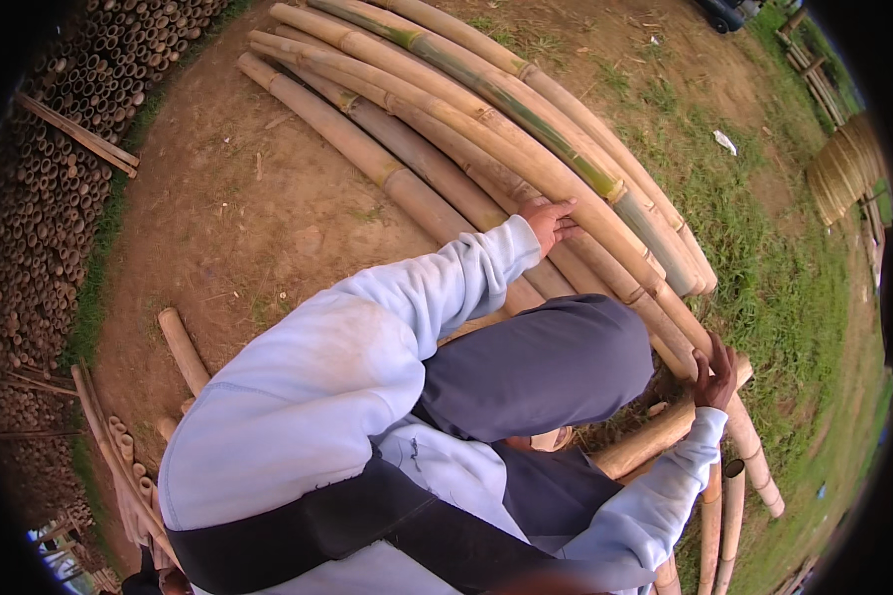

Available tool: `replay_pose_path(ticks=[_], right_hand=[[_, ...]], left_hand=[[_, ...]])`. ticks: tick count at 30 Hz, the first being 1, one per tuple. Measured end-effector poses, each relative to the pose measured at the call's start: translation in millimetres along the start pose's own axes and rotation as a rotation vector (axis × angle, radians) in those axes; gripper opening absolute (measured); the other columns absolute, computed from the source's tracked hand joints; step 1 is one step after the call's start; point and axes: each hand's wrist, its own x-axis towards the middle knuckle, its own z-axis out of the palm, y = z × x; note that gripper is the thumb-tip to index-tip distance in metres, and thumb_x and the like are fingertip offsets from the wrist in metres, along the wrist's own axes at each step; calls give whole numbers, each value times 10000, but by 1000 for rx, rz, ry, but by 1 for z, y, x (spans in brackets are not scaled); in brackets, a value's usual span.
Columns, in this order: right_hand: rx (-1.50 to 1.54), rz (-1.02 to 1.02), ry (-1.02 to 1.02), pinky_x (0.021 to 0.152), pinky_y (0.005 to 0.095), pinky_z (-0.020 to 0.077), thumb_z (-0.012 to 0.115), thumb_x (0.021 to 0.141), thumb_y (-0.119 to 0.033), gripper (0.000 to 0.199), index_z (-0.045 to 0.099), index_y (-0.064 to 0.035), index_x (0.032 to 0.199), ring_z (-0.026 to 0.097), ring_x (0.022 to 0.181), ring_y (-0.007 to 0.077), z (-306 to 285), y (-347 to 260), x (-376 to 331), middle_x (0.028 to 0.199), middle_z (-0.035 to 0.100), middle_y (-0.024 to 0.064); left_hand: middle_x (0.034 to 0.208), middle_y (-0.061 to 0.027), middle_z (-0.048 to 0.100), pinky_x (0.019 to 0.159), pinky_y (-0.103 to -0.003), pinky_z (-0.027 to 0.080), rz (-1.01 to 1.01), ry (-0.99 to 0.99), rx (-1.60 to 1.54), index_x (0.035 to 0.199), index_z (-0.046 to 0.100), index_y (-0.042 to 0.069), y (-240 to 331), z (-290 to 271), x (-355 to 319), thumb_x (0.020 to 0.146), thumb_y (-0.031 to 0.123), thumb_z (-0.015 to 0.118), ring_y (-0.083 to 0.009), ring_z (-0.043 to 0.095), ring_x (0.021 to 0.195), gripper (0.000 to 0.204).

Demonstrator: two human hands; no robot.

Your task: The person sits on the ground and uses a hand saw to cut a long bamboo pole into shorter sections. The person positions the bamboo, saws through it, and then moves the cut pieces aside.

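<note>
A long tan bamboo pole [610, 241] lies on top of a row of other poles, curving from the far left to the near right. My left hand [549, 224] grips it near its middle, thumb along the top and fingers bent round the side. Farther down the same pole, my right hand [715, 374] curls its fingers over it near its lower end. A green-streaked pole [556, 142] rests just beyond. On the near side lies a brownish pole [407, 190]. My bent knee [575, 362] covers part of the poles beneath.
A thick bamboo log [650, 441] lies crosswise under the pole ends. Big stacks of cut bamboo [99, 119] line the left. Short bamboo pieces [182, 347] lie on the bare soil. Grass [774, 288] covers the right side, with a rolled slatted mat [843, 169] beyond.
</note>
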Motion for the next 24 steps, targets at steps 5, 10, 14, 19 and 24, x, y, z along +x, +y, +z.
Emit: replay_pose_path(ticks=[5,10,14,19,24], right_hand=[[-113,58,-135,811,435,486,731,850,-364,500,657,-120,1281,613,925,361,20,19,1,988,625,172],[-318,166,-158,965,442,391,673,861,-523,504,668,-242,1280,599,1103,261,57,36,4,1099,649,52],[-319,153,-139,963,421,372,682,862,-488,436,688,-257,1232,578,1133,261,73,43,11,1200,604,34],[-435,213,-129,1001,442,351,683,848,-522,447,689,-324,1249,536,1198,253,87,40,15,1236,585,19],[-263,371,-254,1120,500,331,691,806,-621,665,607,-288,1376,458,1339,294,65,36,17,1451,507,76]], left_hand=[[1079,-243,688,727,-375,631,-288,30,451,1164,545,-78,12,-5,4,988,296,624,-277,714,848,421],[850,-131,728,660,-350,560,239,-163,1633,1026,666,-5,28,1,12,888,342,721,-226,680,721,378],[1262,-127,603,1011,-426,427,728,-476,2030,1271,583,83,17,24,33,782,453,779,-293,556,1165,644],[1424,-123,489,1125,-438,308,609,-634,2329,1470,414,130,-14,42,59,698,622,779,-301,437,1326,986],[1406,-107,514,1096,-434,329,529,-643,2455,1518,359,156,-31,41,64,666,706,757,-286,458,1309,1089]])
